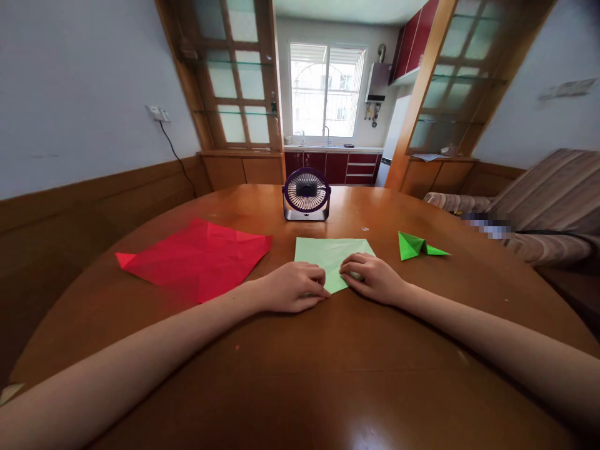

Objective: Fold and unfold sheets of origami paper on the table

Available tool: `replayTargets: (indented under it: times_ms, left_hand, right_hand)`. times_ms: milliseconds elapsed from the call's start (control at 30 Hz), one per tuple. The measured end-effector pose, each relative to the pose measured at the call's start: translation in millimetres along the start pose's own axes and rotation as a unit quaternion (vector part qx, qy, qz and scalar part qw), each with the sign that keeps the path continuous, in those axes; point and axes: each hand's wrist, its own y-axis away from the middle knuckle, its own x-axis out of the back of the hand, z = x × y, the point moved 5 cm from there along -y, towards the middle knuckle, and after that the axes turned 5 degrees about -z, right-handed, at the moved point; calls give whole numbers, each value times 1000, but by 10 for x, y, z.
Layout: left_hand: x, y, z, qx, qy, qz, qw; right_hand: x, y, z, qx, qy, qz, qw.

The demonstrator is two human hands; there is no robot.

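Note:
A sheet of light green paper (323,247) lies on the wooden table in front of me, its lower edge partly covered by my hands. My left hand (300,286) is closed at the paper's near corner, with thumb and fingertips together on the edge. On the right side of the sheet, my right hand (372,278) has its fingers bent and drawn together over the paper's edge. What lies under the fingers is hidden.
Left of the sheet lies a large creased red paper (201,259). A small folded bright green paper shape (412,247) stands at the right. Behind the sheet is a small purple fan (307,192) on the round wooden table (300,381). A striped sofa (553,187) is at the far right.

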Motion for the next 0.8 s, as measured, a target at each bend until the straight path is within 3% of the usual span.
replayTargets:
  times_ms: [300,800]
  left_hand:
    - [-37,6,79,-24,-46,19,998]
    - [-65,-99,133,9,-47,-25,999]
  right_hand:
    - [55,96,110,-32,-24,-26,999]
    - [49,98,150,-38,-44,-19,998]
